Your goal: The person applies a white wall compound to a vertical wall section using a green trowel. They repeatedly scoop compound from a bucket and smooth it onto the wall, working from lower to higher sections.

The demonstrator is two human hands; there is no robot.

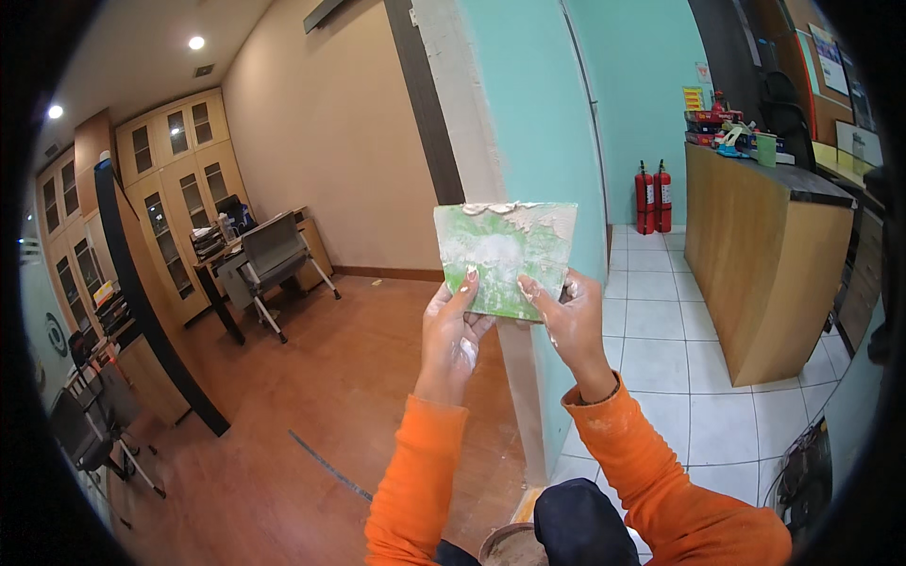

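- Covering both forearms, orange sleeves [417,481] rise from the lower edge, with a dark-clad knee [582,526] between them and a partly hidden round bucket [498,547] just beside it.
- The left hand [449,330], smeared white, grasps the board's lower left part, thumb on the near face and fingers under and behind.
- The right hand [574,323] grasps the lower right part likewise, thumb in front, its other fingers mostly hidden.
- Between them the green, white-smeared board [498,259] is held up, near face toward the camera, thick pale paste [530,215] along its top edge.
- Behind it stands a turquoise wall [533,113] with a pale grey end strip; whether they touch, I cannot tell.
- Farther right, a wooden counter [750,259] stands on white tiles [651,363].
- Farther left is a grey chair [274,253] at a desk.
- Beyond are two red fire extinguishers [645,200] and, left, tall wooden cabinets [163,208].
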